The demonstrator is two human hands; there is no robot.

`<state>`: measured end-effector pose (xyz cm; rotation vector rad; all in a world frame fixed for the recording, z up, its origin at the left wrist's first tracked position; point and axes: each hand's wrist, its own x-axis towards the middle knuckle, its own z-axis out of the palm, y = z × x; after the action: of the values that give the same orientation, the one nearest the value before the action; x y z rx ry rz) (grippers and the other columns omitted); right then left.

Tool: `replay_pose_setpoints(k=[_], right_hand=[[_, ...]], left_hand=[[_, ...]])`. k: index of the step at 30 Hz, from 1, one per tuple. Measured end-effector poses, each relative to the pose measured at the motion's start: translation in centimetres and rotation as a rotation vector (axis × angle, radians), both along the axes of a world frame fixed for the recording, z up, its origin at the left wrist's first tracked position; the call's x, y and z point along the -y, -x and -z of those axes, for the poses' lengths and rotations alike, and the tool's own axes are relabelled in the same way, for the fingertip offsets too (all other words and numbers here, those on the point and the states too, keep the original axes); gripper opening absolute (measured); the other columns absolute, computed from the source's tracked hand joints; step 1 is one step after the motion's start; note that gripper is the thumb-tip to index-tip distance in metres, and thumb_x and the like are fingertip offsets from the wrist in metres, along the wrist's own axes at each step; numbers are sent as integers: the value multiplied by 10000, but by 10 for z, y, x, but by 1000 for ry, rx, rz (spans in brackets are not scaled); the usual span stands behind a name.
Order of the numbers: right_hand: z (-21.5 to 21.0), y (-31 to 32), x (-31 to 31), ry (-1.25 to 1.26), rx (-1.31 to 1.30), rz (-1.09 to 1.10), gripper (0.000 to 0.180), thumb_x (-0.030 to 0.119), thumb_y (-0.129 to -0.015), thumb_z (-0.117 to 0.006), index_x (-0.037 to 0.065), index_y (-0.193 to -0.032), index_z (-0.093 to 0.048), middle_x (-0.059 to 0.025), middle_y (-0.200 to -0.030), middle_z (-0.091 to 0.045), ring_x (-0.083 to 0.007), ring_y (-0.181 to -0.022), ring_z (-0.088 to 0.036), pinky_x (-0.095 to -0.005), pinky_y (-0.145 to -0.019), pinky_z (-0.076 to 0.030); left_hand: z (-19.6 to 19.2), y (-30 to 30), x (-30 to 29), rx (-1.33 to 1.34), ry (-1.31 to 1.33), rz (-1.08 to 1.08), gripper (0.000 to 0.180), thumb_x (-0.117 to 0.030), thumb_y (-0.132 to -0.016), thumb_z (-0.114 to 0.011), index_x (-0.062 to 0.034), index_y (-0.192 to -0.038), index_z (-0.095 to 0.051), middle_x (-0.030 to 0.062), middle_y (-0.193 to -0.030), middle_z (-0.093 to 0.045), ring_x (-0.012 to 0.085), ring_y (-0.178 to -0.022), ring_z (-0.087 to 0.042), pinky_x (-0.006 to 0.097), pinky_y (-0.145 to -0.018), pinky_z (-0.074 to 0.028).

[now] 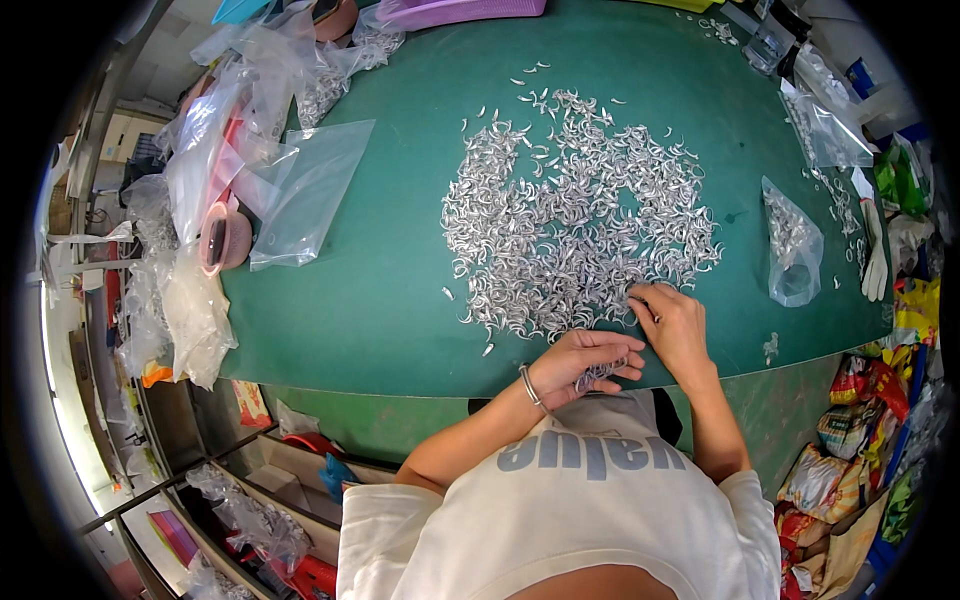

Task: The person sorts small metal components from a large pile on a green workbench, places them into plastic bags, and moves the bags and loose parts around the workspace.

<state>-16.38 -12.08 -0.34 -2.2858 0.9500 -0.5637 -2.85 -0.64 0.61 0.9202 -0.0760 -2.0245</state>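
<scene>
A wide pile of small curved silver pieces (560, 230), crescent-like and shiny, spreads over the green table. At the pile's near edge, my left hand (585, 362) is turned partly palm up, its fingers curled around a small bunch of silver pieces (600, 375). A metal bangle circles that wrist. My right hand (672, 322) reaches to the near right edge of the pile, with thumb and forefinger drawn together among the pieces. Whatever lies between those fingertips is too small to make out. Both hands are close together but apart.
On the left of the table (380, 300) lie a flat clear bag (315, 195), a pink tape dispenser (225, 238) and crumpled plastic. A clear bag of silver pieces (792, 245) and a white glove (873, 250) lie at right. A purple basket (460, 12) stands at the far edge.
</scene>
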Motion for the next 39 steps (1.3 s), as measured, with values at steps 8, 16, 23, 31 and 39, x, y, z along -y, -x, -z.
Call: replay_pose_setpoints(k=[8,16,23,31,39], right_hand=[[-28,15,-4,-559,207,20,71,8,-728,-651,-4,-796,-633,-3,-535,-496,-24,-503,-403,-218,-436,-319],[-12,21,-9,-245,-22,66,158,72,-704,-684,44,-852,-634,-66,-579,-537,-152,-467,-483,-279,-448,-375],[-2,15,-17,-101,-59,-2,164,71,-699,-679,68,-854,-625,-94,-616,-559,-242,-499,-536,-340,-465,-399],[-7,20,-15,-150,-35,35,103,72,-714,-664,72,-803,-612,-78,-636,-560,-255,-506,-536,-342,-462,-406],[-4,20,-19,114,-98,-49,102,89,-712,-651,96,-810,-624,-63,-656,-551,-272,-544,-547,-365,-470,-421]], left_hand=[[-11,3,6,-111,-159,-137,292,-211,-884,-522,-11,-1092,-570,66,-939,-610,157,-895,-603,256,-710,-525],[9,4,-5,-95,-13,-18,223,-164,-871,-543,-31,-1041,-600,28,-887,-611,100,-789,-592,214,-599,-499],[2,6,-6,-25,-41,-8,220,-109,-863,-540,-13,-1054,-591,7,-791,-553,73,-723,-525,182,-500,-397],[-1,4,-6,-75,-58,-19,241,-143,-874,-532,2,-1058,-584,-18,-779,-505,54,-675,-457,170,-469,-332],[2,7,-6,-79,-52,-52,255,-156,-874,-536,-1,-1073,-575,-19,-764,-495,59,-667,-448,173,-473,-317]])
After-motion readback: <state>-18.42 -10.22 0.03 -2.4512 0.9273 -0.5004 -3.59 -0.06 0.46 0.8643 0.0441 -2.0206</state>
